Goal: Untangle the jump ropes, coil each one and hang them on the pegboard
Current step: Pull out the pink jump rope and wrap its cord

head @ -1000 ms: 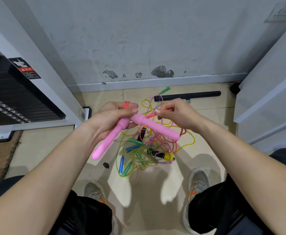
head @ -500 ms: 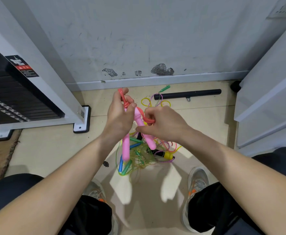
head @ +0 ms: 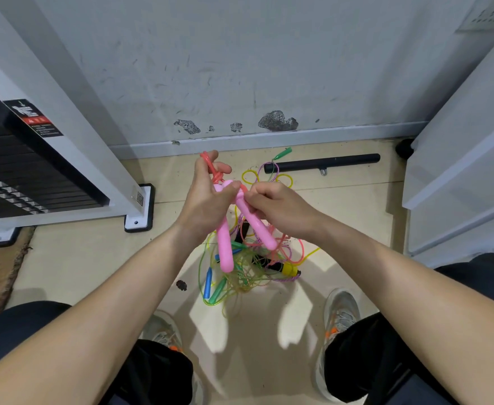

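Looking at the left hand [head: 206, 200], what does it grip?
– The top of the first pink handle [head: 225, 252]. The knotted red cord [head: 214, 172] stands up between its fingers.
– And the right hand [head: 278, 207]?
– Its fingers are curled, and they pinch the top of the second pink handle [head: 261, 232]. Both handles point down, over the tangle of ropes [head: 239, 273] that lies on the floor [head: 79, 258], between the shoes [head: 340, 311] and the wall [head: 239, 68].

Single wide-angle view from head height, close above the jump-rope tangle [head: 247, 266], facing forward and down.
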Available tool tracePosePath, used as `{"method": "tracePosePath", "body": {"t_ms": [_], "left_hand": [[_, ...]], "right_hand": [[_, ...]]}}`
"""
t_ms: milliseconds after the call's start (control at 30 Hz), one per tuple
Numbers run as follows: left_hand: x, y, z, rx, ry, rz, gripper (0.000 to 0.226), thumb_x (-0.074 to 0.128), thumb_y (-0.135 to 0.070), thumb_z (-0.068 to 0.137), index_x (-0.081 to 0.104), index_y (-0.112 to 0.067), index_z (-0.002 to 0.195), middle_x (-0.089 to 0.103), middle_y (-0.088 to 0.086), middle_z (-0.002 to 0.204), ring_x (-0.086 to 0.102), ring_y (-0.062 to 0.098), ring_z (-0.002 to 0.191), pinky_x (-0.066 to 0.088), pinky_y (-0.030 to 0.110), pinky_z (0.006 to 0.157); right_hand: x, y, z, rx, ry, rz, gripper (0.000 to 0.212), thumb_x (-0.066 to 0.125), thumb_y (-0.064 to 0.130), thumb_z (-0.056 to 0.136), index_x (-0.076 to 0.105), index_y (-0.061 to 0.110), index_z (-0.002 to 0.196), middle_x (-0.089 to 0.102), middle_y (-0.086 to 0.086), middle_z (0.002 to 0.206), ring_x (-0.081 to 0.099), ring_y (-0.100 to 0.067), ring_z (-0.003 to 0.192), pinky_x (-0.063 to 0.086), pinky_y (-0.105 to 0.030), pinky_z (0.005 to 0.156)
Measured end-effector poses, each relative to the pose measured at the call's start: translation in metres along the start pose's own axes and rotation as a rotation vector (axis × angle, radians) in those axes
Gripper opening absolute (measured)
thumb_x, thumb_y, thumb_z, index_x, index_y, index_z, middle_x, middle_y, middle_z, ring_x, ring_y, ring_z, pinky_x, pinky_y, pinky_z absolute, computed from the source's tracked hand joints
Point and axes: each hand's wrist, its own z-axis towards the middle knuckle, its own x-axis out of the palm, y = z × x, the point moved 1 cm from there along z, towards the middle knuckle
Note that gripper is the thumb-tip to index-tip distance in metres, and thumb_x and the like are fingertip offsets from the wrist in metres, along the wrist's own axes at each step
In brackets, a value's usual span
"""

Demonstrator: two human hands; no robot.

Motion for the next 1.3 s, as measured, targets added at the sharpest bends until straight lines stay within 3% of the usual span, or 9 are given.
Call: {"method": "tracePosePath", "body": {"t_ms": [167, 333, 467, 567, 800, 967, 1100, 1200, 1300], "left_hand": [[-0.013, -0.007, 0.011, -0.15, -0.082, -0.328, 0.054, 0.056, 0.006, 0.095, 0.034, -0.01, 0.141, 0.051, -0.003, 0.11, 0.067, 0.021, 0.093, 0.056, 0.04, 0.074], [-0.01, -0.003, 0.003, 0.073, 0.051, 0.016, 0.057, 0.058, -0.002, 0.096, 0.03, -0.013, 0.144, 0.048, -0.006, 0.113, 0.063, 0.025, 0.095, 0.059, 0.041, 0.08], [-0.002, 0.004, 0.002, 0.292, 0.105, 0.315, 0.052, 0.056, -0.003, 0.094, 0.032, -0.008, 0.141, 0.045, -0.003, 0.12, 0.047, 0.02, 0.119, 0.039, 0.029, 0.106], [-0.001, 0.005, 0.002, 0.355, 0.07, 0.38, 0.052, 0.053, -0.004, 0.096, 0.031, -0.007, 0.143, 0.044, -0.004, 0.121, 0.043, 0.007, 0.115, 0.036, 0.017, 0.101], [0.0, 0.001, -0.001, 0.404, 0.011, 0.583, 0.053, 0.047, -0.017, 0.096, 0.027, -0.02, 0.144, 0.045, -0.011, 0.126, 0.052, 0.017, 0.109, 0.05, 0.049, 0.087], [0.006, 0.005, 0.001, 0.228, 0.078, 0.289, 0.059, 0.052, -0.023, 0.086, 0.028, -0.014, 0.14, 0.041, -0.004, 0.121, 0.04, -0.009, 0.12, 0.038, 0.029, 0.106], [0.012, 0.0, 0.0, -0.055, 0.161, -0.033, 0.078, 0.053, -0.015, 0.062, 0.025, -0.025, 0.134, 0.039, -0.007, 0.113, 0.044, 0.028, 0.123, 0.046, 0.02, 0.075], [0.007, 0.0, -0.002, -0.046, 0.31, 0.021, 0.082, 0.05, -0.009, 0.061, 0.023, -0.023, 0.136, 0.038, -0.009, 0.118, 0.043, 0.016, 0.113, 0.044, 0.01, 0.063], [-0.001, 0.009, 0.0, -0.041, 0.465, 0.103, 0.082, 0.057, 0.001, 0.075, 0.016, -0.024, 0.142, 0.035, -0.008, 0.128, 0.041, 0.016, 0.125, 0.047, 0.013, 0.074]], "right_hand": [[-0.012, -0.003, 0.001, -0.001, 0.059, -0.245, 0.041, 0.046, 0.042, 0.096, 0.057, 0.013, 0.07, 0.046, 0.0, 0.063, 0.04, -0.015, 0.057, 0.032, -0.033, 0.06], [-0.016, 0.005, 0.002, -0.047, 0.102, -0.209, 0.037, 0.054, 0.031, 0.097, 0.067, 0.002, 0.077, 0.031, -0.008, 0.065, 0.028, -0.02, 0.061, 0.023, -0.034, 0.059], [-0.013, 0.005, 0.002, -0.072, 0.125, -0.283, 0.049, 0.061, 0.049, 0.086, 0.049, 0.012, 0.058, 0.029, -0.002, 0.059, 0.028, -0.017, 0.057, 0.026, -0.035, 0.057], [-0.006, 0.005, 0.001, -0.096, 0.014, -0.392, 0.05, 0.065, 0.068, 0.068, 0.056, 0.02, 0.057, 0.034, 0.003, 0.053, 0.034, -0.015, 0.054, 0.032, -0.036, 0.055], [-0.003, 0.014, -0.002, -0.131, -0.164, -0.707, 0.028, 0.073, 0.051, 0.077, 0.061, 0.026, 0.076, 0.056, 0.006, 0.074, 0.051, -0.02, 0.08, 0.046, -0.032, 0.065], [0.001, 0.006, 0.003, -0.167, -0.208, -0.779, 0.02, 0.067, 0.043, 0.077, 0.059, 0.025, 0.079, 0.067, 0.004, 0.086, 0.06, -0.024, 0.086, 0.051, -0.033, 0.072], [0.002, 0.001, 0.003, -0.18, -0.223, -0.863, 0.014, 0.063, 0.035, 0.076, 0.063, 0.023, 0.085, 0.067, 0.001, 0.084, 0.062, -0.03, 0.081, 0.052, -0.034, 0.07], [0.004, -0.001, 0.003, -0.169, -0.204, -0.87, 0.015, 0.064, 0.034, 0.077, 0.063, 0.023, 0.086, 0.066, 0.0, 0.086, 0.061, -0.031, 0.084, 0.052, -0.034, 0.071], [0.002, -0.002, 0.002, -0.143, -0.175, -0.855, 0.016, 0.066, 0.034, 0.078, 0.062, 0.02, 0.086, 0.064, -0.001, 0.085, 0.06, -0.031, 0.084, 0.05, -0.033, 0.067]]}}
